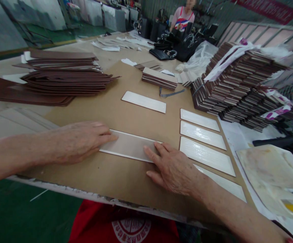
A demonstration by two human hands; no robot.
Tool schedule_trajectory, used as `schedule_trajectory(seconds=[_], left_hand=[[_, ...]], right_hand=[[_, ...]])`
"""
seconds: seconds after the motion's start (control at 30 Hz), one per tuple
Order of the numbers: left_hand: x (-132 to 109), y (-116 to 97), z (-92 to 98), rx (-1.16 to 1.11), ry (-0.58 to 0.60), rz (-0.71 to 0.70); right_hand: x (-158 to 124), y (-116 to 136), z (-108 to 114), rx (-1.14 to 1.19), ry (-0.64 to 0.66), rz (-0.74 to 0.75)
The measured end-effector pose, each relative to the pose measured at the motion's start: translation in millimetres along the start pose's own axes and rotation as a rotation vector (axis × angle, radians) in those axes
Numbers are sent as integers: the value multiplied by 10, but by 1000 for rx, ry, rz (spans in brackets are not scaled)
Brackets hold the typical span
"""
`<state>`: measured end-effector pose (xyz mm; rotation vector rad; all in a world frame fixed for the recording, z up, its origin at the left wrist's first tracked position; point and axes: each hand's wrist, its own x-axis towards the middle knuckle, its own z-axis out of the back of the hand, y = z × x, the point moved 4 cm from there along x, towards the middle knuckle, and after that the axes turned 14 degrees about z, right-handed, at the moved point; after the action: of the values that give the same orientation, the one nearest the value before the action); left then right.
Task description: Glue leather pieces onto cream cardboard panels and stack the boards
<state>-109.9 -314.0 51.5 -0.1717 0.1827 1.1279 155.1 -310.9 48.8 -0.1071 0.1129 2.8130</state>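
Note:
A long grey board strip [131,144] lies flat on a slightly wider white-faced panel, whose white edge shows along both long sides. My left hand [80,141] is closed about the left end, one finger stretched onto the strip; its thumb is hidden. At the right end, my right hand [173,165] has its fingers apart, with fingertips touching the strip and the far edge. Beyond lies a single white-faced panel [144,102]. To the right, several more panels sit in a column, shiny and wet-looking, such as this one [207,155]; my right forearm partly covers the nearest.
Brown folded sheets [65,81] are stacked at left, near loose grey strips [17,119]. A small strip bundle [159,78] lies ahead. Tall brown panel piles [237,77] stand at right, behind a stained whitish sheet [273,175]. A person [183,18] is beyond black bags [171,44].

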Motion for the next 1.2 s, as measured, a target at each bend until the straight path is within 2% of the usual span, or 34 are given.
schedule_trajectory(seconds=[0.2,0.4,0.57,0.67,0.73,0.87,0.97,1.1,1.2], left_hand=[[7,-160,-100,28,-63,38],[-108,-139,-185,-26,-35,111],[-152,-116,-205,-84,-46,93],[-137,-112,-199,-78,-27,77],[-130,-90,-212,-77,-28,74],[-179,-13,-312,-97,-81,26],[-318,-19,-417,-81,-77,-11],[-648,-217,-532,-40,-124,-28],[-911,-412,-698,16,-184,-10]], right_hand=[[67,56,-69,-53,-27,-36],[-196,-32,-171,-16,-33,-65],[-430,-243,-24,25,-65,-83],[-400,-359,57,25,-106,-90],[-317,-349,3,60,-73,-46],[-222,-147,-179,149,-25,7],[-320,84,-222,193,-3,-16],[-607,419,-249,293,24,-19],[-816,629,-385,277,-20,40]])
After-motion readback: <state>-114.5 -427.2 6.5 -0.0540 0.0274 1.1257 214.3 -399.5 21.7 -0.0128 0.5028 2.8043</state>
